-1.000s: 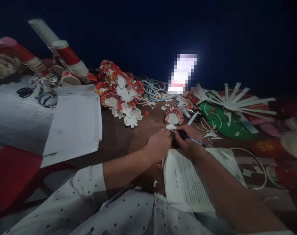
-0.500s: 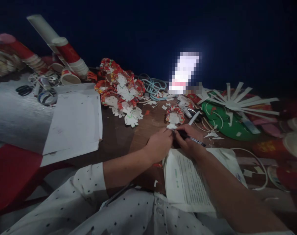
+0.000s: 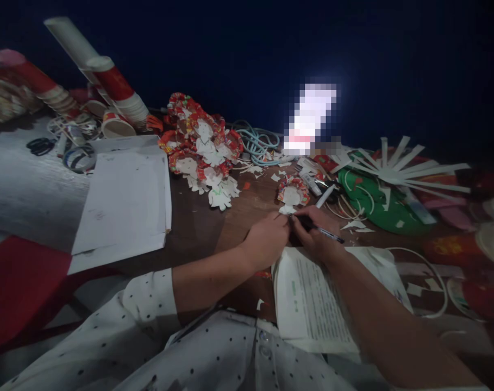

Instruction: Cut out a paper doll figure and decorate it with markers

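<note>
My right hand point(image 3: 320, 232) is closed round a black pen point(image 3: 332, 235), whose tip end is hidden among the fingers. Close by, my left hand point(image 3: 268, 240) has its fingers curled down on the lower end of a white paper cut-out point(image 3: 288, 209) with a round top edged in crumpled red point(image 3: 307, 191). Both hands meet at this piece, so its lower part is covered. Under my right wrist lies an open printed book point(image 3: 307, 304). Beyond my left hand, similar red-rimmed white cut-outs point(image 3: 208, 149) are heaped together.
A large white board point(image 3: 122, 201) lies to the left, near stacked paper cups point(image 3: 116, 87) and black scissors point(image 3: 40, 145). Blue cord point(image 3: 257, 142) and paper scraps are at the back. A fan of white strips point(image 3: 397, 174) overlies a green sheet point(image 3: 377, 209). A lit, blurred-out screen point(image 3: 312, 117) stands behind.
The view has shifted very slightly. Both hands stay at the paper cut-out, and the pen remains in my right hand at nearly the same angle.
</note>
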The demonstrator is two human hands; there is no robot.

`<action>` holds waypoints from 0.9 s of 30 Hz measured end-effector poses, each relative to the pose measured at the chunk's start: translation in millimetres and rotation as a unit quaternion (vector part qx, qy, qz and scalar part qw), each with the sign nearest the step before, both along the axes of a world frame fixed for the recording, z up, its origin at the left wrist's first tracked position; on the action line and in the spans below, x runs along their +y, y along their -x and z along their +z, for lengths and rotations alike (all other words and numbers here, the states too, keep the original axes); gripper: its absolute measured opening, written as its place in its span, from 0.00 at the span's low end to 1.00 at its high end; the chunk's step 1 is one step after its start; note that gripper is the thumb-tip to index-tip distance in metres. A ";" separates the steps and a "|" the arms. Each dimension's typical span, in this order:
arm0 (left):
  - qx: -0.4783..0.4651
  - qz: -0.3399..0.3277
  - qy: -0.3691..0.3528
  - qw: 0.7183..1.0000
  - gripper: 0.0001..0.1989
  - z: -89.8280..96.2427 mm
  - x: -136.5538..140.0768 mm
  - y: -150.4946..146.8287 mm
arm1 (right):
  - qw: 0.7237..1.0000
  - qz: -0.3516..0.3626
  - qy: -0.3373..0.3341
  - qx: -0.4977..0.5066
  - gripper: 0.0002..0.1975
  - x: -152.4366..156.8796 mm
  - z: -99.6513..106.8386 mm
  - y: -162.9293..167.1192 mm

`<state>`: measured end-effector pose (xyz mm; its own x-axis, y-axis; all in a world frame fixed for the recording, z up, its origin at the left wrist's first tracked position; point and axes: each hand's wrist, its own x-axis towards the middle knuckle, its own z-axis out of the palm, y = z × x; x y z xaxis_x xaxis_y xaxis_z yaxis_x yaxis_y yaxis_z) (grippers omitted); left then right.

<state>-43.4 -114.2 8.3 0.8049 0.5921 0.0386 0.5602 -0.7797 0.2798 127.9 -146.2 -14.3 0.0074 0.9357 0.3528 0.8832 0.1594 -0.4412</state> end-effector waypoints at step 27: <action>0.003 0.003 0.001 1.000 0.16 -0.6 0.7 -0.6 | 1.000 -0.004 0.006 -0.006 0.07 0.4 1.4 1.9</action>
<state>-42.8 -113.5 7.6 0.8011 0.5977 0.0322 0.5673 -0.7753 0.2774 126.0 -145.7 -12.9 0.0115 0.9397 0.3417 0.8894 0.1466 -0.4331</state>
